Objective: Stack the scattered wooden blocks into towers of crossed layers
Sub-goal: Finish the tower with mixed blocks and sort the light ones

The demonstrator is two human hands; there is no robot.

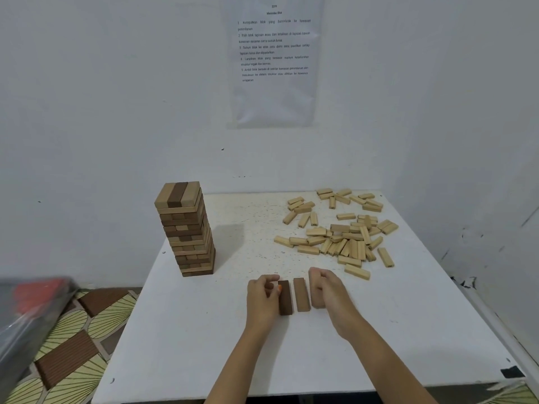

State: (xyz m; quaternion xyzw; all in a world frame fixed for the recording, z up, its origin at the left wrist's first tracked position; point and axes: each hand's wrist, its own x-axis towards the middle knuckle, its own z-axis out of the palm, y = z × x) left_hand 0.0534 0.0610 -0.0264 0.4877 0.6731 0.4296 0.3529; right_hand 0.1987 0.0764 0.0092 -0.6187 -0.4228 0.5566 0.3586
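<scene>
A tall tower of crossed wooden layers (188, 228) stands at the table's left. Near the middle front, a dark brown block (285, 298) and a lighter brown block (301, 294) lie side by side, pointing away from me. A third block (317, 303) lies just right of them, mostly hidden under my right hand. My left hand (262, 298) touches the dark block's left side with curled fingers. My right hand (328, 290) curls over the third block. A heap of scattered light blocks (341, 231) covers the far right of the table.
The white table (204, 330) meets a white wall at the back and right. A printed sheet (274, 59) hangs on the wall. A blurred grey and red object (29, 310) sits at the left above patterned floor mats (73, 345).
</scene>
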